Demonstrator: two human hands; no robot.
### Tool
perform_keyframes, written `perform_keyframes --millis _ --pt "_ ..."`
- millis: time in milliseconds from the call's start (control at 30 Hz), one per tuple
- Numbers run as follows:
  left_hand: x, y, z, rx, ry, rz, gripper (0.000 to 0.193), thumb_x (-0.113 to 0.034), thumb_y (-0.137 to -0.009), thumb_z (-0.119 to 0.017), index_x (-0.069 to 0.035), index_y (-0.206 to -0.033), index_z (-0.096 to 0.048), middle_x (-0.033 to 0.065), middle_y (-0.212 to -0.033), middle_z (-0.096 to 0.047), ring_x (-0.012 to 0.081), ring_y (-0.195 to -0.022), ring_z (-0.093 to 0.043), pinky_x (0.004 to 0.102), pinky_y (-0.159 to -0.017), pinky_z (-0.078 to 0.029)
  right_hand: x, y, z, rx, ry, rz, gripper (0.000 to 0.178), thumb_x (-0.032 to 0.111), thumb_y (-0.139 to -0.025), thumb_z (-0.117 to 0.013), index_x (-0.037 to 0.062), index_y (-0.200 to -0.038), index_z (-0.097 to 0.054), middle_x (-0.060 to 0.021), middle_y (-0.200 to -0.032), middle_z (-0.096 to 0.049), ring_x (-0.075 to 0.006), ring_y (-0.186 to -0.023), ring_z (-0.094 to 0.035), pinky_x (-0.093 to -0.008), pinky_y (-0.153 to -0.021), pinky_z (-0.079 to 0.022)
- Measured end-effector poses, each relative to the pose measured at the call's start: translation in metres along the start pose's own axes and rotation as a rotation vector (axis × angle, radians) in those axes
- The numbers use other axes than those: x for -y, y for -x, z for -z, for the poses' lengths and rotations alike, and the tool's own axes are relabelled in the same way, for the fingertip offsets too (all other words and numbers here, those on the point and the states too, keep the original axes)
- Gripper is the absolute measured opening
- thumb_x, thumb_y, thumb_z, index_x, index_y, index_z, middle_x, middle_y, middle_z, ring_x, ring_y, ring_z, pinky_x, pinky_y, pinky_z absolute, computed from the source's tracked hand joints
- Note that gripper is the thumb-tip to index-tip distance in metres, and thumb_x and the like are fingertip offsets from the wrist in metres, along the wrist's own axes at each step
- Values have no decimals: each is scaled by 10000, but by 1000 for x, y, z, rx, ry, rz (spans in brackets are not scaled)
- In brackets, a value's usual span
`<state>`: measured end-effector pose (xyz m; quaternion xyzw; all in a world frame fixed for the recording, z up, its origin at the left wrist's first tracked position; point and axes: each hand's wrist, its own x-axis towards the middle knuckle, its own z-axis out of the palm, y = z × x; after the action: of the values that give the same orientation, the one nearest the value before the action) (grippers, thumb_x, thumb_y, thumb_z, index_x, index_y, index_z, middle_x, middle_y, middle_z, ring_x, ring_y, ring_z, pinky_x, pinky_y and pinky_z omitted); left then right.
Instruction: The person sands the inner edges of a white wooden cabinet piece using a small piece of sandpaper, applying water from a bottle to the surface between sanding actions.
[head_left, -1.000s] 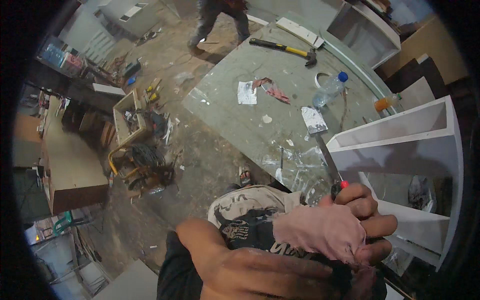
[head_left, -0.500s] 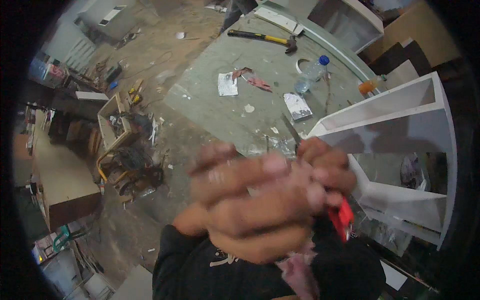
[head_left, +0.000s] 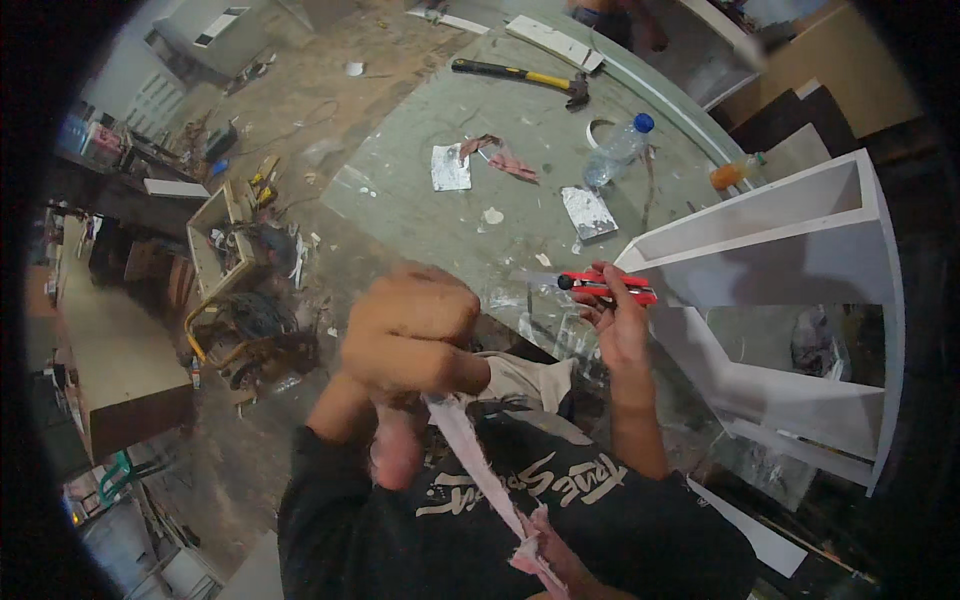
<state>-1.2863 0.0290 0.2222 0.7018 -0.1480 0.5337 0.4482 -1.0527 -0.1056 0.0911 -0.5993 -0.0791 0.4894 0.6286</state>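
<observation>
My left hand [head_left: 410, 335] is closed in a fist, raised at the middle. Pinched in it is a frayed pale pink cloth strip [head_left: 462, 440], which hangs down in front of my black shirt and is knotted or bunched near its lower end. My right hand [head_left: 622, 325], apart from the left, grips a red utility knife [head_left: 605, 287] near the corner of the white cabinet frame. The knife lies roughly level over the table edge; how far its blade is out I cannot tell.
On the green-grey table [head_left: 400, 210] lie a hammer [head_left: 520, 74], a plastic bottle [head_left: 620, 150] with a blue cap, a tape ring [head_left: 597, 134], pink cloth scraps [head_left: 510, 165] and two whitish sheets. A white cabinet frame [head_left: 760, 220] stands at right. Another person's arm [head_left: 648, 25] shows at the far edge.
My hands were together, blurred; now they are apart. The left has drawn left with the cloth strip. The right has turned the knife level. Part of another person has come into view at the far edge.
</observation>
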Motion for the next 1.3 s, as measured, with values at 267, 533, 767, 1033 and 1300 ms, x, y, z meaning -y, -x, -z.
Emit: perform_keyframes --millis 267,533,767,1033,1300 --pt "17 -13 19 -7 -258 -6 653 -568 -1009 -403 -85 -574 -466 22 -564 -356 195 -426 -396 333 -395 -281 31 27 -8 233 -550 55 469 333 -936 -540 -5 -1262 -545 -132 -1111 -650 -238 -892 -665 -336 -751 -534" --pt "25 -39 30 -67 -217 -62 700 -695 -893 -454 -80 -560 -465 5 -534 -369 166 -415 -414 308 -379 -279 4 9 10 -111 -498 -48 247 209 -932 -639 43 -1115 -627 -88 -939 -671 -189 -843 -662 -288 -658 -552" --pt "18 -46 27 -93 -279 16 694 -683 -890 -495 -63 -579 -496 13 -552 -401 166 -448 -453 303 -410 -307 5 36 6 260 -904 -338 257 312 -973 -621 83 -1057 -701 -10 -1047 -714 -146 -1071 -655 -314 -798 -565" --pt "19 -25 30 -123 -392 -59 713 -717 -875 -461 -73 -572 -488 10 -542 -387 158 -426 -429 302 -392 -285 15 53 -34 531 -1165 -450 280 313 -991 -577 127 -1188 -650 20 -1049 -704 -142 -1063 -632 -386 -843 -529" --pt "16 -27 32 -131 -373 -20 570 -408 -1021 -461 -68 -563 -494 32 -522 -397 180 -418 -425 318 -400 -304 60 73 -40 485 -146 247 576 185 -905 -573 38 -1397 -313 -78 -851 -557 -204 -663 -609 -318 -533 -478"
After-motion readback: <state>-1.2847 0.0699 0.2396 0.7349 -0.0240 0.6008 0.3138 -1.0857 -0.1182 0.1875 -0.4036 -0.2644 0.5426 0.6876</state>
